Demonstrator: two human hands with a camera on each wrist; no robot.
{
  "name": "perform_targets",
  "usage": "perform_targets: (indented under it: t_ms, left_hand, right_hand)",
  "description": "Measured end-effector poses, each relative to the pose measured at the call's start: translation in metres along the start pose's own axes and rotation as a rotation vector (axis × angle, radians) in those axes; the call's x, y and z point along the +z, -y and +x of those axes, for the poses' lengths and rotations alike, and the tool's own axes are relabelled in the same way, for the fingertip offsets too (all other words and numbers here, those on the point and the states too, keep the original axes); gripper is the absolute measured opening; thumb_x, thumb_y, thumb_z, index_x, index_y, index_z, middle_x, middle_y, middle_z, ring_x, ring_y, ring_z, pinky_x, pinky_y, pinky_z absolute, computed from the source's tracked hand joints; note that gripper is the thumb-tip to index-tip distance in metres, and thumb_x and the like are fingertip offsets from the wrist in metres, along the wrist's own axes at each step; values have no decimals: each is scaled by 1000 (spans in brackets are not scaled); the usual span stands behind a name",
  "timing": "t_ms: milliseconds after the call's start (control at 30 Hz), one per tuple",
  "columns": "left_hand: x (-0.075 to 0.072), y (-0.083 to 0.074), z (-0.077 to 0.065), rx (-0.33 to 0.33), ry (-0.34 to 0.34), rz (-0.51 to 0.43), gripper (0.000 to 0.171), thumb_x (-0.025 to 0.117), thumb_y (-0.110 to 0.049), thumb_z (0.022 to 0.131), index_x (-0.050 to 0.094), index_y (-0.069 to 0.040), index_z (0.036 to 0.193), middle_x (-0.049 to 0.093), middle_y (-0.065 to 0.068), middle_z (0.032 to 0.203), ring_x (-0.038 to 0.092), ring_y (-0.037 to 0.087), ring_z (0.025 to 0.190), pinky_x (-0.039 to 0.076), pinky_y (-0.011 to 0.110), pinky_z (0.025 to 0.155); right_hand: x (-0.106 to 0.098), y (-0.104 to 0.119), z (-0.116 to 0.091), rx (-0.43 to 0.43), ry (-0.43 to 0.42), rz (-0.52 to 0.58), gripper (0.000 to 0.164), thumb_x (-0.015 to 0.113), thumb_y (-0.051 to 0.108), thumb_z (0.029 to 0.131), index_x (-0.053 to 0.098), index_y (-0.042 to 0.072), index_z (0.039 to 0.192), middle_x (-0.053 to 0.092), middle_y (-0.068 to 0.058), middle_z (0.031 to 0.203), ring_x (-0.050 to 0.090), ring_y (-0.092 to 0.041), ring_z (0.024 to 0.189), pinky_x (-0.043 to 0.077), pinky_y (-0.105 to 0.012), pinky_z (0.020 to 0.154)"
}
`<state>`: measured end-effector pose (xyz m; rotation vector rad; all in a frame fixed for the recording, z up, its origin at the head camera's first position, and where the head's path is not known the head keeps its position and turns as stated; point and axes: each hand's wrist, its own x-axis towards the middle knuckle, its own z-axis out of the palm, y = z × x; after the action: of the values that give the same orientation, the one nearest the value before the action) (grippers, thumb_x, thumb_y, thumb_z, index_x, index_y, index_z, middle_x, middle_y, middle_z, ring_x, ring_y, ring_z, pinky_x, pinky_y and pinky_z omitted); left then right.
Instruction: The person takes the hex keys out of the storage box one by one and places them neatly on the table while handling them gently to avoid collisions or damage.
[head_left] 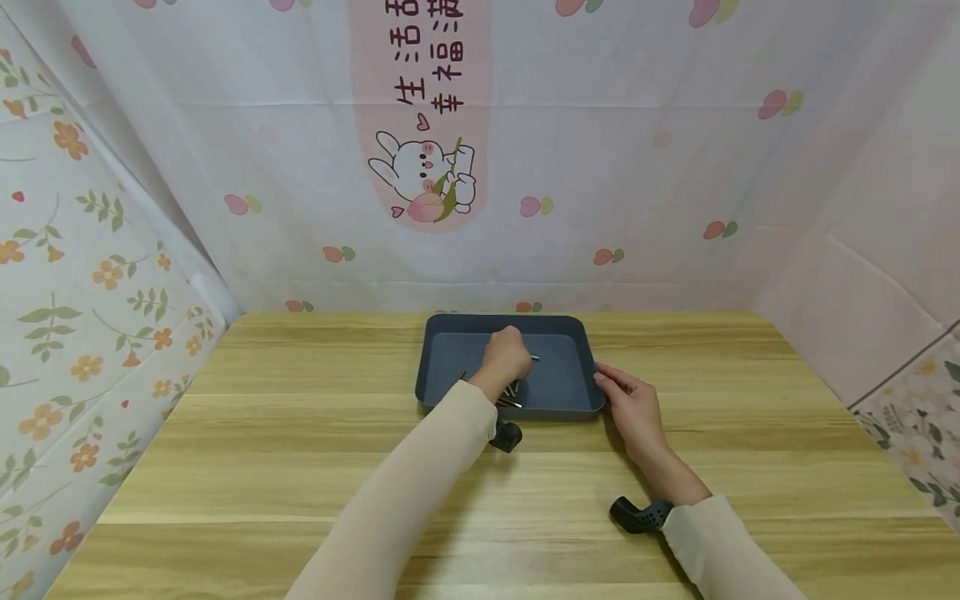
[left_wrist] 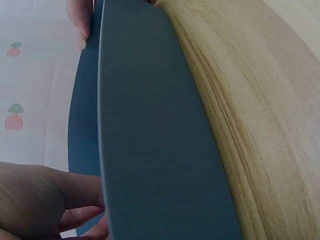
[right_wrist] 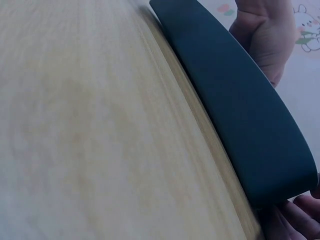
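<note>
A dark grey rectangular tray (head_left: 558,375) sits on the wooden table. Several thin, brass-coloured metal pieces (head_left: 512,403) lie in its front-left part, and one more pokes out right of my left hand. That left hand (head_left: 507,357) reaches down inside the tray with bent fingers. Its fingertips are hidden by the hand itself in the head view and by the tray wall in the left wrist view, so whether they pinch a piece is unclear. At the tray's front right corner, my right hand (head_left: 632,408) grips the side, thumb at the rim and fingers along the outer wall.
The light wooden table (head_left: 300,467) reaches back to a patterned cloth (head_left: 637,167) hanging behind the tray. Floral cloth (head_left: 82,333) hangs along the left side, and more cloth on the right. Dark camera mounts (head_left: 637,515) are worn on both wrists.
</note>
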<state>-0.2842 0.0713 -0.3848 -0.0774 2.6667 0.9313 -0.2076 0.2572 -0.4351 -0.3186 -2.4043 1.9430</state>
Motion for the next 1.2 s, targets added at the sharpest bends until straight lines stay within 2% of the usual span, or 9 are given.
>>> perform_targets:
  t_ms: [267,533,667,767,833,933,1033,1100,1200]
  left_hand:
    - [-1,-2,-1,5,-4,9,13,63,2,93,64,0,106,60,12,96,30,17,56,27,31,48]
    - [1,-2,-5,47,-12,39,20,63,0,95,67,-1,115,68,13,105,44,19,61,33,31,49]
    - [0,-3,-8,65,-12,45,4,62,0,96,65,-3,97,55,6,78,37,16,56,31,30,48]
    - [-2,-2,-9,74,-8,35,29,58,-1,98,50,-10,72,33,0,62,25,14,51,25,30,47]
    - [-3,0,-8,75,6,29,42,57,0,98,38,-13,64,25,-1,59,19,14,52,23,29,47]
    - [-6,2,-8,76,10,8,38,60,4,95,49,-12,63,46,-1,67,30,13,54,28,27,46]
    - [-10,6,-9,83,18,-18,19,63,8,91,70,-8,84,67,5,99,50,16,68,39,26,48]
    - [-12,8,-9,92,19,-36,21,64,7,91,75,-8,102,69,8,119,61,19,80,48,26,52]
    - [-15,9,-8,105,27,-65,22,65,4,93,74,-7,109,69,10,122,67,21,85,56,28,57]
  right_hand:
    - [0,0,0,1,0,1,45,55,24,106,53,4,146,51,-18,152,48,-24,141,47,-1,89]
    - [0,-1,2,-1,-9,4,44,55,22,105,54,3,145,53,-17,151,49,-23,140,47,-1,89]
    - [0,-1,2,-3,-13,8,43,55,21,105,55,2,144,53,-17,150,49,-23,140,47,-1,88]
    - [0,-1,2,-6,-11,12,43,54,21,106,54,2,144,53,-17,151,49,-23,140,47,-1,88]
    - [0,-2,2,-10,-8,16,43,54,21,106,54,2,145,52,-18,151,49,-23,140,47,0,88]
    - [0,-2,2,-11,-4,21,44,54,21,106,54,2,145,52,-18,151,48,-23,141,46,0,89]
    - [0,-3,1,-7,3,19,45,54,22,106,53,2,145,51,-18,152,47,-23,142,47,-1,91]
    - [0,-3,1,-5,4,15,45,54,23,106,53,3,146,51,-18,152,47,-23,142,47,-2,91]
    - [0,-2,1,-8,-1,7,45,55,24,106,53,3,146,51,-18,152,48,-23,141,47,-2,91]
